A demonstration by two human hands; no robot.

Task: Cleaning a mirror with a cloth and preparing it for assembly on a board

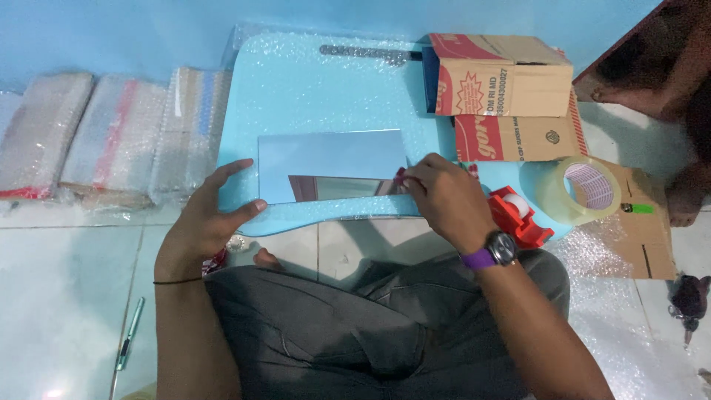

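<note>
A rectangular mirror sheet (329, 159) lies flat on a light blue lap table (296, 89) covered with bubble wrap. My left hand (211, 215) rests open at the mirror's left edge, thumb and fingers spread along the table's front rim. My right hand (441, 196), with a purple-strapped watch on its wrist, pinches something small and reddish at the mirror's lower right corner; I cannot tell exactly what it is.
A red tape dispenser with a clear tape roll (578, 192) sits right of my right hand. Cardboard boxes (500, 81) stand at the table's back right. Bubble-wrapped packages (111, 137) line the floor at left. A green pen (127, 337) lies on the tiles.
</note>
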